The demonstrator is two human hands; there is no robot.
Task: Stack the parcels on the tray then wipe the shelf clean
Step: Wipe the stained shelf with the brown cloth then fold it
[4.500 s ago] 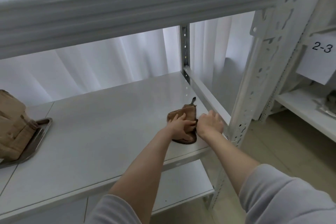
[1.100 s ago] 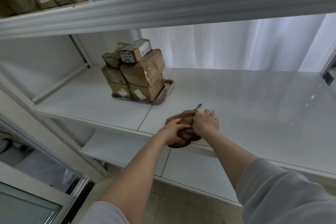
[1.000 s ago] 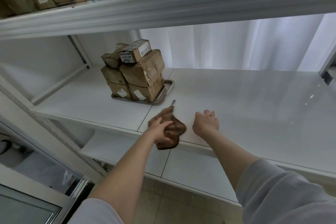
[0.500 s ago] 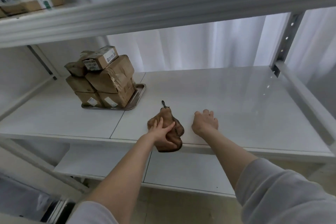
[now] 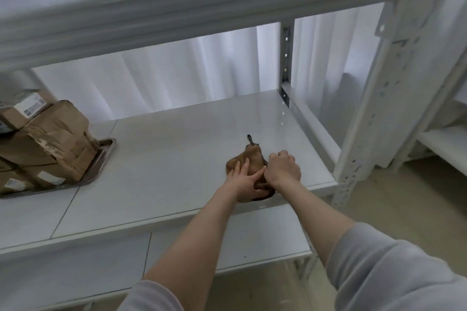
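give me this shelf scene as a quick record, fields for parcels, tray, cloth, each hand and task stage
parcels: brown cardboard parcels stacked on the tray, at the left end of the shelf
tray: metal tray, flat on the shelf under the stack
cloth: brown cloth near the front right of the white shelf
left hand: left hand with fingers flat, pressing on the cloth
right hand: right hand with fingers curled, against the cloth's right edge; grip unclear
stage: parcels stacked, wiping in progress

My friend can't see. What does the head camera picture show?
Two hands are on a brown cloth on a white shelf: the left hand presses flat on it, the right hand is curled at its edge. Parcels sit stacked on a tray far left.
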